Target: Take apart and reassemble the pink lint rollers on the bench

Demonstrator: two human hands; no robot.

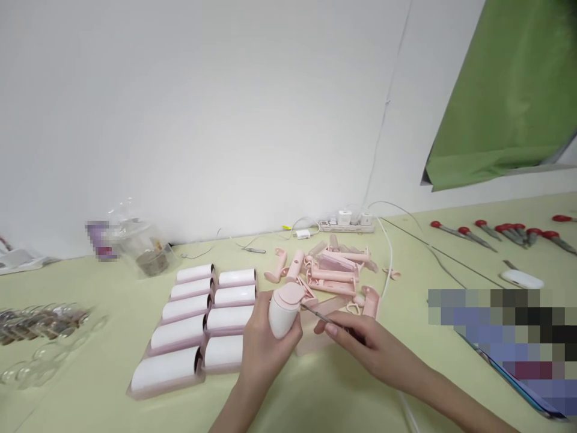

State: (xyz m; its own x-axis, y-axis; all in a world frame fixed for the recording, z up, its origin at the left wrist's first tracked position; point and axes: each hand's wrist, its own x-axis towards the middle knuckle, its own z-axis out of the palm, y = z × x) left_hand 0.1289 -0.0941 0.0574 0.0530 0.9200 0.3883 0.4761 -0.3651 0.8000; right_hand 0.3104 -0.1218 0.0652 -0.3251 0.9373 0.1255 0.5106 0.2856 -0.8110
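My left hand (265,349) is wrapped around a white cylindrical housing (282,320) with a pink end cap (290,293), its capped end tilted up. In my right hand (360,337) is a thin metal pointed tool (318,314), whose tip meets or nearly meets the cap's right edge. My fingers hide most of the tool's handle, so its exact kind cannot be made out. Behind both hands lies a heap of pink plastic parts (333,276). Left of my left hand, several white cylinders (180,331) lie in two rows on pink bases.
A power strip (347,228) with white plugs and cables sits against the wall. Red-handled tools (478,240) lie at the far right, above a white device (522,278). A clear plastic container (146,246) and clear round pieces (45,361) are at the left.
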